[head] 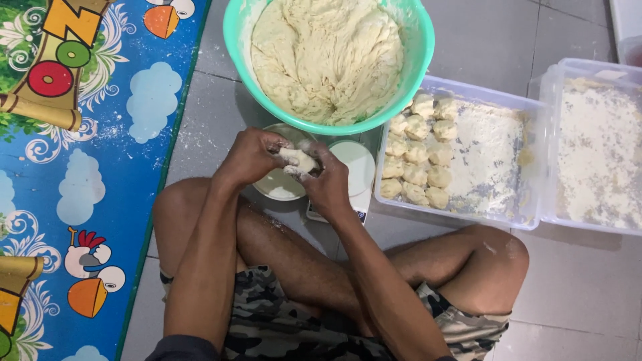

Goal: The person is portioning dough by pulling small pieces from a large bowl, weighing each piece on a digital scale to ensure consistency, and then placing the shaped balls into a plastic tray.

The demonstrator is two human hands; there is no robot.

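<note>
the left hand and the right hand meet over a small white bowl on the floor, fingers of both clenched around one lump of dough held between them. at 12 o'clock from the hands sits a green bowl full of dough. at 3 o'clock a clear floured tray holds rows of dough balls, with a second floured tray beside it. at 9 o'clock lies a blue play mat
</note>
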